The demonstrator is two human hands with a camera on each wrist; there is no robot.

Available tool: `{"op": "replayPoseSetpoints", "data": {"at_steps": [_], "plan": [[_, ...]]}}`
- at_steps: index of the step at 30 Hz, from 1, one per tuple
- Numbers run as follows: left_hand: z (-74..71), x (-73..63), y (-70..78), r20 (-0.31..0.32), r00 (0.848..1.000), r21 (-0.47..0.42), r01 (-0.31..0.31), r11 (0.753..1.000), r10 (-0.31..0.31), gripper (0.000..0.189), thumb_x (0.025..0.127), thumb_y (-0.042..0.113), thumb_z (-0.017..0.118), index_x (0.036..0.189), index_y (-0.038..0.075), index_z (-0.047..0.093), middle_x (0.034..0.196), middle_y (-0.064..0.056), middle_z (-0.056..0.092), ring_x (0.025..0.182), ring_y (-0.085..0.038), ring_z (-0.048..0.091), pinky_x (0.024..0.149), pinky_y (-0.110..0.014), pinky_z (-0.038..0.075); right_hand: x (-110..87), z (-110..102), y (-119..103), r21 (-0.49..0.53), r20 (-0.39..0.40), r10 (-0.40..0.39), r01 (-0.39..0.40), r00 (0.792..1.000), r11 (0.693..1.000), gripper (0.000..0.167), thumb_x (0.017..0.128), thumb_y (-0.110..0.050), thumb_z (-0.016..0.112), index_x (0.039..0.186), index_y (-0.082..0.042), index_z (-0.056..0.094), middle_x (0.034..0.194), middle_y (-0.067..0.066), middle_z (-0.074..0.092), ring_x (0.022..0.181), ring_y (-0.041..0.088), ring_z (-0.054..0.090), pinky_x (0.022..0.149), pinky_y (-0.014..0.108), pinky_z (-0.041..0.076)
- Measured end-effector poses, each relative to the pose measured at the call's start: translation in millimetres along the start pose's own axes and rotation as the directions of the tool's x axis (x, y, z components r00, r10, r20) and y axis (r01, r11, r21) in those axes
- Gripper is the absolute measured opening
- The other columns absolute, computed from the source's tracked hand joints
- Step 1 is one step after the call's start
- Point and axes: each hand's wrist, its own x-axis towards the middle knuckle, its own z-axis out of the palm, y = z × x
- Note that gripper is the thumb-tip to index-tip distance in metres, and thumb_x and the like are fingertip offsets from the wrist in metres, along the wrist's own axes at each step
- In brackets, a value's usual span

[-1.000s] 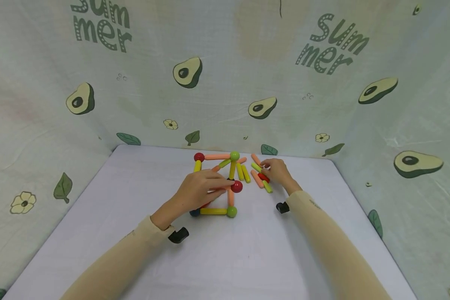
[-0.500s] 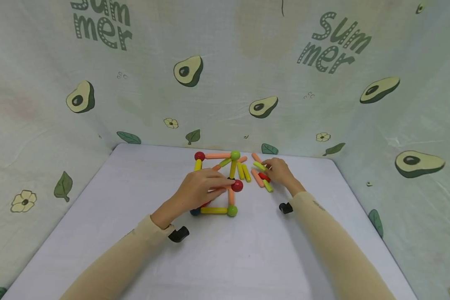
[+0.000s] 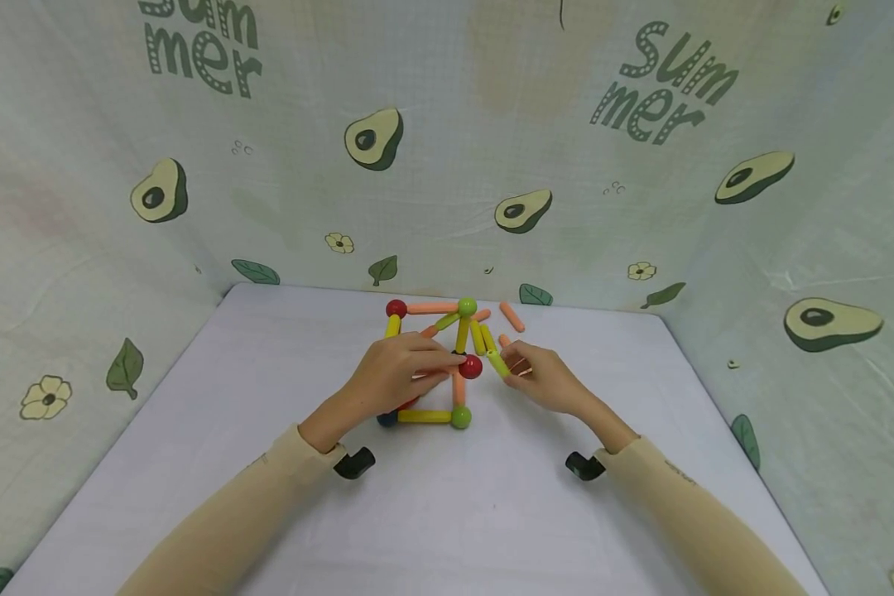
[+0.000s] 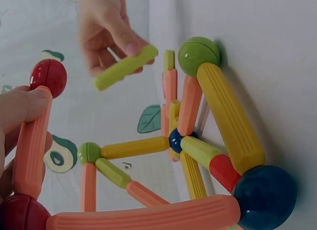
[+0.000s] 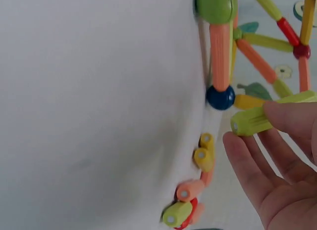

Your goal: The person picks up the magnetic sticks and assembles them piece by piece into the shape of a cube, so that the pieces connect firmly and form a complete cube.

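- The left hand (image 3: pixel 387 377) is pinching a pink rod (image 4: pixel 32 145) of the frame (image 3: pixel 425 416); 1 red ball (image 4: pixel 48 79) is sitting at that rod's end, by the thumb.
- The right hand (image 3: pixel 551 381) is gripping a green rod (image 4: pixel 126 67) between thumb and fingers, right of the frame and apart from it.
- 2 yellow rods (image 3: pixel 478 338) are lying just right of the frame; a loose pink rod (image 3: pixel 512 317) is lying farther right.
- The step in hand seems to be adding the green rod to the frame.
- The next move is probably calling for aligning that rod's end with the red ball while the left hand is steadying the frame.
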Motion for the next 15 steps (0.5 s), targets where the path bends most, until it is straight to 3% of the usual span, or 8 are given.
{"op": "replayPoseSetpoints", "data": {"at_steps": [7, 15], "plan": [[0.5, -0.1, -0.1, -0.009, 1.0, -0.007, -0.008, 1.0, 0.008, 0.037, 0.088, 0.023, 0.09, 0.124, 0.026, 0.082, 0.107, 0.006, 0.08, 0.094, -0.012, 0.07, 0.075, -0.023, 0.058, -22.5, 17, -22, 0.151, 0.036, -0.074, 0.068, 0.997, 0.986, 0.031, 0.095, -0.004, 0.079, 0.123, -0.009, 0.065, 0.115, 0.006, 0.073, 0.107, 0.024, 0.072, 0.089, 0.038, 0.063], [0.6, 0.2, 0.5, -0.014, 1.0, -0.005, -0.016, 1.0, 0.016, 0.036, 0.088, 0.022, 0.09, 0.123, 0.025, 0.082, 0.108, 0.005, 0.08, 0.095, -0.013, 0.07, 0.078, -0.024, 0.059, -22.0, 30, -30, 0.229, 0.01, -0.125, 0.12, 0.992, 0.966, 0.031, 0.094, -0.004, 0.081, 0.12, -0.009, 0.065, 0.111, 0.006, 0.072, 0.104, 0.024, 0.074, 0.087, 0.036, 0.063]]}}
